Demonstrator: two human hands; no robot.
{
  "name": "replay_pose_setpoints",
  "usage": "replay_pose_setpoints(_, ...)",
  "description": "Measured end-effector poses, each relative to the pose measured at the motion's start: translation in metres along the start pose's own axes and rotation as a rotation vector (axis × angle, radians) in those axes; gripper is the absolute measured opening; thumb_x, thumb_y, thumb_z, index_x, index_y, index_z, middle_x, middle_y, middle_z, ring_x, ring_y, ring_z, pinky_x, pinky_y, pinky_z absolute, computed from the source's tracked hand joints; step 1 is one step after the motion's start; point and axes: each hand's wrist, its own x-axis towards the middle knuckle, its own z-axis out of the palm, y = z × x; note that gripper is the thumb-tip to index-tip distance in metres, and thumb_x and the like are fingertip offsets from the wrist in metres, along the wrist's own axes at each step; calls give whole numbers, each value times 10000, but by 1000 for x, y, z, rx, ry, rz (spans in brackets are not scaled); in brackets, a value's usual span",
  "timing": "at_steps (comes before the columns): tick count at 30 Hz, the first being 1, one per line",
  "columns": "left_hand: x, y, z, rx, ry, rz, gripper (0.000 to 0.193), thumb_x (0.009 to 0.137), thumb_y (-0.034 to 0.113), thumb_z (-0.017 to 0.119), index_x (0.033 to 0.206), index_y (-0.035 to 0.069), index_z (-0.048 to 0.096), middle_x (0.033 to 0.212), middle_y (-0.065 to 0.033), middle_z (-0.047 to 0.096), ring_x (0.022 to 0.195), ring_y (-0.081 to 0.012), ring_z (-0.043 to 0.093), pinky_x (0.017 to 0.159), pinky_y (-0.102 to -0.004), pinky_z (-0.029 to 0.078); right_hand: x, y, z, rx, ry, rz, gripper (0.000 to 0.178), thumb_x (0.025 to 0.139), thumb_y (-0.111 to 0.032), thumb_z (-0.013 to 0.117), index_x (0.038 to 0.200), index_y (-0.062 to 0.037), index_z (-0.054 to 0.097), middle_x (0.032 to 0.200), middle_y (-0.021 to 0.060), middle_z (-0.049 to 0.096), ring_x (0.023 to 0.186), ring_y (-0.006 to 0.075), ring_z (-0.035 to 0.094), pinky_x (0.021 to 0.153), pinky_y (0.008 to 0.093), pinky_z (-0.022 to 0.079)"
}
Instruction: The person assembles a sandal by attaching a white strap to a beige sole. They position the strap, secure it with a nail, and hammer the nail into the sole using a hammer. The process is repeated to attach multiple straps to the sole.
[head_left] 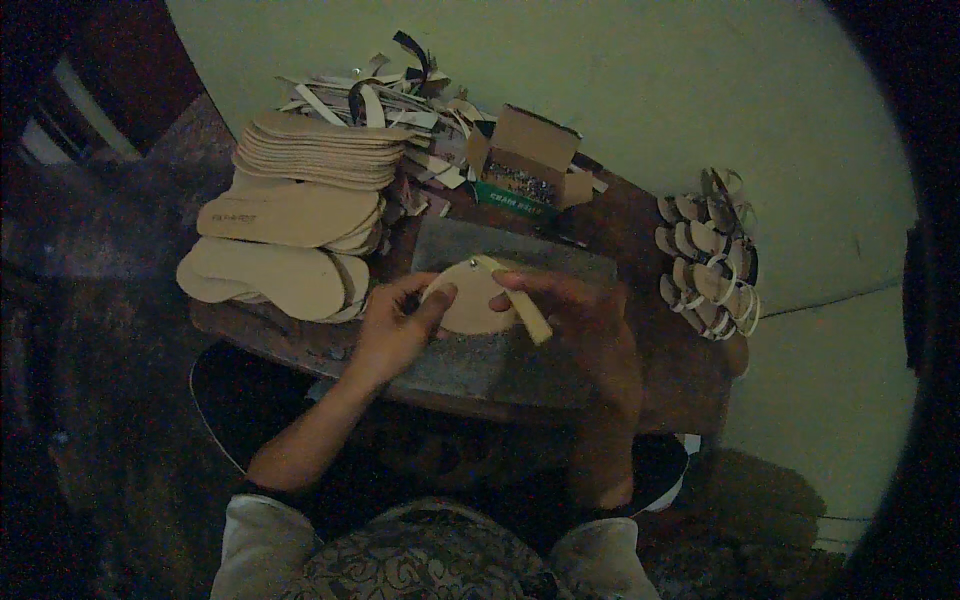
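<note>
The left hand (403, 318) and right hand (572, 298) hide parts of the pale sole (472, 308), while pieces (522, 181) inside the open box (513, 199) are too small to identify.

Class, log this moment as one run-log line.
left hand: holding tan rounded piece | right hand: holding pale strip | nearby: stacked soles left, open box beyond, strapped sandals right

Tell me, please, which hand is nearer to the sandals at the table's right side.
The right. The right hand, pinching a pale strap, is left of the sandals, not touching them. The left hand, on the pale sole, is farther left.
</note>
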Motion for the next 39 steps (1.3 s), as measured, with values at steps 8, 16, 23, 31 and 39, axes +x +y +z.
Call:
replay_pose_setpoints(8,3,-7,1,-263,59,-24,168,876,159,572,958,14,549,873,-80,594,737,-140,596,590,-273,555,-17,0,6,203,25,492,313,757,-87,681,1056,-34,600,898,54,634,845,128,573,711,265,462)
replay_pose_setpoints(16,3,-9,2,-214,54,-30,162,883,171,570,927,24,521,875,-75,583,766,-147,599,609,-286,561,-26,34,5,-4,-6,256,154,771,-80,673,911,-24,642,840,11,582,792,109,550,748,258,439)
replay_pose_setpoints(23,5,-17,5,-342,101,-24,192,878,190,582,942,42,479,933,-76,571,869,-150,584,678,-321,566,-16,33,14,15,119,323,159,764,-65,687,903,-30,619,861,12,592,788,105,564,709,247,449)
replay_pose_setpoints(31,-6,-21,20,-307,121,5,216,853,143,620,996,68,478,1002,-57,565,883,-139,572,710,-269,489,-20,63,32,-81,417,246,195,763,-29,664,944,-25,590,971,79,619,891,137,584,768,278,474)
replay_pose_setpoints(39,-11,-29,30,-237,30,115,372,804,72,662,1124,38,474,1064,-60,566,939,-136,558,776,-281,480,-16,62,30,83,545,191,240,758,0,640,984,-39,569,977,70,600,932,164,571,823,306,466)
